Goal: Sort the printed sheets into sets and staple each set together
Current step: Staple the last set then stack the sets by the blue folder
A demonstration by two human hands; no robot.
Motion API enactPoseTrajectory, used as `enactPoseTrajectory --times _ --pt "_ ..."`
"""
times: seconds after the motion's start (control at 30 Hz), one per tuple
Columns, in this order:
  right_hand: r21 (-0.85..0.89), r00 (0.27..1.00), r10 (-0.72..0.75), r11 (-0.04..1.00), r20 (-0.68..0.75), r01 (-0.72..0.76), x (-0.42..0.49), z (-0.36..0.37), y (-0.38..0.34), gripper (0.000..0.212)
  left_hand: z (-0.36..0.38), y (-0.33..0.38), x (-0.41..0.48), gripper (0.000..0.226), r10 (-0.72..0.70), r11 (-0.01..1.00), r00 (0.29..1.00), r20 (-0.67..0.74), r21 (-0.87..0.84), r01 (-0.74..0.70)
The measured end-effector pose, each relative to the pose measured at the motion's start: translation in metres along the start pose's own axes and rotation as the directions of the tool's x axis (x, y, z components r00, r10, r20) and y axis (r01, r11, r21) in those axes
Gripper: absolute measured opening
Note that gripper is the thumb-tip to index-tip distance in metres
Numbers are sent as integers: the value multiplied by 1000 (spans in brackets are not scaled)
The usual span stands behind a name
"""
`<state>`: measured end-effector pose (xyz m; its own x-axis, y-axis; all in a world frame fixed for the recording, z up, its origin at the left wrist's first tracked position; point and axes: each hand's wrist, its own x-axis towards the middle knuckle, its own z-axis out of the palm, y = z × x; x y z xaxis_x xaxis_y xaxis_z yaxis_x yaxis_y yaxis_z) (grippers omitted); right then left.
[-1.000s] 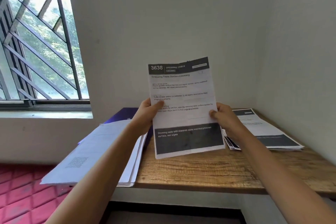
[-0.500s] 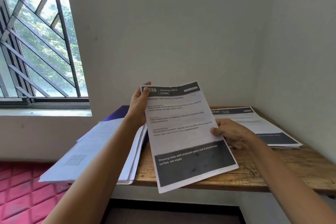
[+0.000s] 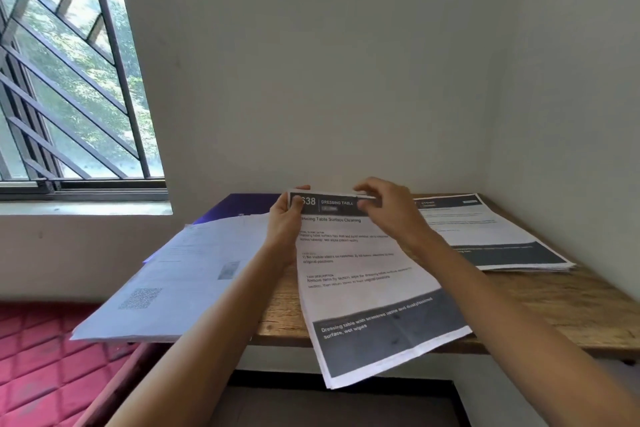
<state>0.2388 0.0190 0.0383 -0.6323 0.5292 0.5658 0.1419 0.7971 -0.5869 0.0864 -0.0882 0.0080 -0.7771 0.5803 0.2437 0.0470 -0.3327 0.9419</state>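
Dressing-table set (image 3: 363,288) lies on surface (image 3: 554,308), long axis toward the person, bottom edge past the front; L hand (image 3: 285,222) fingers clamped on top-left corner; R hand (image 3: 388,211) pinches top edge, nearer the middle.

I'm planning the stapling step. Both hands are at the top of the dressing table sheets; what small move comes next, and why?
Probably square the sheets first: the left hand grips the top left corner, the right hand pinches the top edge, and the bottom edges look slightly fanned. No stapler shows.
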Motion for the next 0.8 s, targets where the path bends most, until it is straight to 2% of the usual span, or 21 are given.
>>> enactPoseTrajectory --times 0.1,0.2,0.4,0.57,0.8 --pt "54 989 -146 988 2 146 17 19 -17 23 4 -9 -8 22 31 999 999 14 43 -32" --pt "80 981 -192 979 29 189 32 37 -21 20 5 -17 -12 22 84 985 996 29 146 -88" --pt "198 978 -155 972 141 125 42 54 -18 15 4 -23 -13 21 174 930 983 50 320 -181" --pt "309 989 -59 951 137 14 45 64 -15 7 7 -22 -16 20 198 894 979 44 401 -199" --pt "332 995 19 942 94 -50 48 70 -12 5 8 -9 -8 23 47 904 994 100 419 -85"
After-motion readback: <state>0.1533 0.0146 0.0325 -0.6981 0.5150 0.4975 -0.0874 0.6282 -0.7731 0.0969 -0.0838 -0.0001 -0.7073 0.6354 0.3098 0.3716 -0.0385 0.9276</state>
